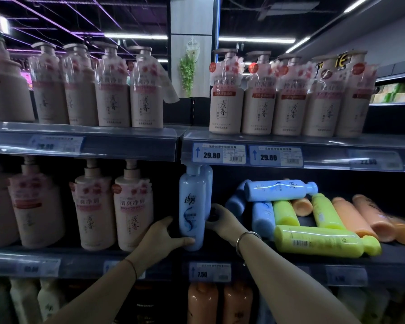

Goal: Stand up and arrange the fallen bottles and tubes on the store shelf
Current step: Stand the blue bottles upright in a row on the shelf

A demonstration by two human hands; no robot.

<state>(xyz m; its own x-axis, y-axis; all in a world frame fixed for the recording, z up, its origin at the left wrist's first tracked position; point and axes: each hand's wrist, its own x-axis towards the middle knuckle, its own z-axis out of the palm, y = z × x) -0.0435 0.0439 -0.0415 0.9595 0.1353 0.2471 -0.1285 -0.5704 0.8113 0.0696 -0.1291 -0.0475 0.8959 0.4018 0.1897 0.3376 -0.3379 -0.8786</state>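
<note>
1. Pump bottles [92,206], beige with pink labels: upright in a row on the left part of the middle shelf [80,256]; more of the same kind stand on the shelf above.
2. Left hand [160,239]: wrapped around the lower left side of the upright blue bottle, thumb across its base, fingers behind. A thin band sits on the wrist.
3. Upright blue bottle [192,206]: stands at the left end of the middle shelf's right section, cap up under the price rail. A second blue bottle [208,183] stands just behind it, touching.
4. Right hand [220,220]: curled against the right side of the upright blue bottle; whether it truly grips cannot be told. A metal bangle [243,239] circles the wrist.
5. Price tag [209,273], reading 7.50: on the rail below the hands.
6. Fallen blue bottle [281,190]: lies on its side atop the pile, cap to the right; other blue bottles lie beneath.
7. Yellow-green bottle [323,242]: on its side at the shelf front, cap right; two more lie behind.
8. Orange bottles [360,216]: on their sides at the far right, touching one another.
</note>
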